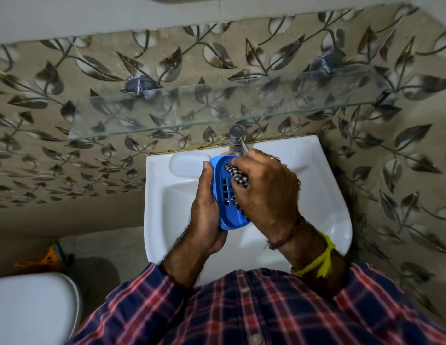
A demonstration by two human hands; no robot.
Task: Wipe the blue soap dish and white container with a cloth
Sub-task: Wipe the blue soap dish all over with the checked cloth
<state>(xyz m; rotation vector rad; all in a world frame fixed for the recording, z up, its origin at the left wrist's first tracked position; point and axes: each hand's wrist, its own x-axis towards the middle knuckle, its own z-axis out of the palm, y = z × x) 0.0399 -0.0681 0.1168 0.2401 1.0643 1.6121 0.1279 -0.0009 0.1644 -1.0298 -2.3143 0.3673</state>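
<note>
My left hand [207, 212] grips the blue soap dish [225, 197] from its left side and holds it tilted over the white sink [324, 190]. The dish has several square drain holes in its floor. My right hand [264, 192] holds a black-and-white checked cloth [238, 176] bunched under its fingers and presses it into the inside of the dish. Most of the cloth is hidden under that hand. No white container is in view.
A steel tap [236, 140] stands at the back of the sink, just beyond my hands. An empty glass shelf [167, 113] runs along the leaf-patterned wall above it. A white toilet lid [30, 310] sits at the lower left, with an orange object [47, 257] on the floor behind it.
</note>
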